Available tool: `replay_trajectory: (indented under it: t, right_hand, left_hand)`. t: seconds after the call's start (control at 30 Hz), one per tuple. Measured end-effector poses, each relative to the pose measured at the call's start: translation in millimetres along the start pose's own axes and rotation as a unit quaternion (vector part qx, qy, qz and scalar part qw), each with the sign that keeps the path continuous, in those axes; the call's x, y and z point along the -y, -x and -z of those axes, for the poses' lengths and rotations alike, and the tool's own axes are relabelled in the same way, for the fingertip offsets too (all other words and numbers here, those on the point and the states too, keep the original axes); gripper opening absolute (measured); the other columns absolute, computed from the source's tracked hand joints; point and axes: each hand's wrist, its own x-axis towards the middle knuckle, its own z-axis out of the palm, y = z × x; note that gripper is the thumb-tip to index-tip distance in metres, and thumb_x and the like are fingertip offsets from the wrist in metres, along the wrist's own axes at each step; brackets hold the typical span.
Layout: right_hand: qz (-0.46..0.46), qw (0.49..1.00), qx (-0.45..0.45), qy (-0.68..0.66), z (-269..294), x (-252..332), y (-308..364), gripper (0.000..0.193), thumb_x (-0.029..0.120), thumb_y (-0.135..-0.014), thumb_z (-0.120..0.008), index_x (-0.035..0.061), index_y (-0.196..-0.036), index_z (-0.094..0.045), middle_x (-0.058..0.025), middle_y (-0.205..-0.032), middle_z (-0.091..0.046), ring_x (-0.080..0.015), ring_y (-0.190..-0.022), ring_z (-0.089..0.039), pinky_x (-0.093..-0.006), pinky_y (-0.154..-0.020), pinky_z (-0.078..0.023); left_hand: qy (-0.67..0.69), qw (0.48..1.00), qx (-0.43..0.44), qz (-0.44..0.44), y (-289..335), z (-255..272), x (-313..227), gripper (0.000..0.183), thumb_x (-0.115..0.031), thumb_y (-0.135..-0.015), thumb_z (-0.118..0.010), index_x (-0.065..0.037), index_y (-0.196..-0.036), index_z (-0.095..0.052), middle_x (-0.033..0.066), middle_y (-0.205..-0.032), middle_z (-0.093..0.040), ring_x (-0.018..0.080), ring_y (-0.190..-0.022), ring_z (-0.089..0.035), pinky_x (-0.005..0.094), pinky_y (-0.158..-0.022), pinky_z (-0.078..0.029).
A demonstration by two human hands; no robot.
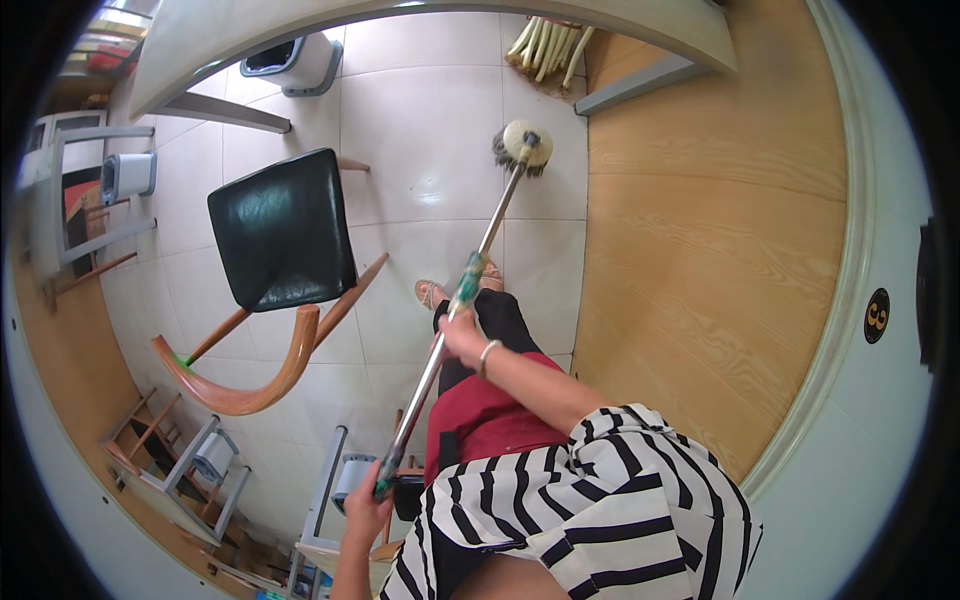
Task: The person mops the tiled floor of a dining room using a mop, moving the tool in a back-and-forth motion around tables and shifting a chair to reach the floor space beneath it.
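Sign point(876, 316) at three o'clock: black oval, gold writing point(877, 318). Left hand point(368, 508) and right hand point(462, 338) hold a silver metal pole point(420, 395) toward one o'clock.

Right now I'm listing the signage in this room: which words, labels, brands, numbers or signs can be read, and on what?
Round black sign with gold figures, on the pale wall at right: legible, but I won't copy it.
Reddish items at upper left: too small and blurred to read.
Long-handled mop and black-seated chair: no lettering visible.
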Motion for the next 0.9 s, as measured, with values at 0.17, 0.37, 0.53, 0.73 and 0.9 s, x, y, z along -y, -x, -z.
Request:
replay_trajectory:
  t: [0.17, 0.37, 0.53, 0.73, 0.9]
  right_hand:
    - [0.101, 0.982, -0.156, 0.038, 63.7, 103.5, -49.1, 0.023, 0.010, -0.085, -0.044, 0.0003, -0.101, -0.031, -0.0100, -0.061, -0.050, -0.0222, -0.046, -0.055, -0.0348, -0.038, -0.046]
    - [0.119, 0.962, -0.126, 0.211, 123.2, 71.9, -78.1, 0.047, 0.016, -0.084, -0.042, -0.0041, -0.118, -0.017, -0.0245, -0.079, -0.057, -0.0370, -0.070, -0.060, -0.0436, -0.066, -0.050]
    - [0.140, 0.961, -0.162, 0.176, 84.4, -6.5, 21.4, 0.045, 0.019, -0.084, -0.047, -0.0050, -0.113, -0.024, -0.0266, -0.085, -0.053, -0.0356, -0.071, -0.058, -0.0422, -0.067, -0.049]
    - [-0.163, 0.969, 0.032, -0.184, 99.3, -50.6, 39.4, 0.014, 0.006, -0.084, -0.043, -0.0025, -0.093, -0.037, -0.0131, -0.073, -0.049, -0.0291, -0.058, -0.059, -0.0454, -0.053, -0.055]
    - [-0.045, 0.964, -0.013, -0.263, 92.6, -11.3, 13.6, 0.014, 0.012, -0.085, -0.040, -0.0019, -0.086, -0.036, -0.0123, -0.072, -0.047, -0.0261, -0.056, -0.056, -0.0463, -0.055, -0.055]
  left_hand:
    - [0.097, 0.992, 0.019, -0.079, -109.0, -46.9, -131.6, 0.067, -0.005, -0.068, -0.062, -0.008, -0.130, -0.037, 0.0255, -0.083, -0.058, 0.0422, -0.078, -0.057, 0.0394, -0.065, -0.047]
    - [0.059, 0.983, 0.068, -0.158, -93.6, -48.8, -186.3, 0.075, -0.010, -0.069, -0.064, -0.012, -0.135, -0.029, 0.0259, -0.075, -0.057, 0.0431, -0.071, -0.057, 0.0411, -0.061, -0.046]
    - [0.003, 0.989, 0.136, -0.055, -24.2, 0.7, -159.1, 0.062, -0.012, -0.076, -0.061, -0.021, -0.133, -0.036, 0.0253, -0.073, -0.057, 0.0410, -0.070, -0.059, 0.0408, -0.060, -0.046]
    - [-0.169, 0.977, 0.111, -0.071, -8.5, 11.0, -139.5, 0.053, -0.012, -0.072, -0.061, -0.021, -0.123, -0.048, 0.0190, -0.070, -0.059, 0.0372, -0.062, -0.058, 0.0453, -0.053, -0.044]
    - [-0.261, 0.960, -0.005, -0.100, -51.7, 28.6, -177.1, 0.055, -0.006, -0.063, -0.061, -0.019, -0.116, -0.055, 0.0129, -0.069, -0.059, 0.0345, -0.060, -0.057, 0.0434, -0.053, -0.043]
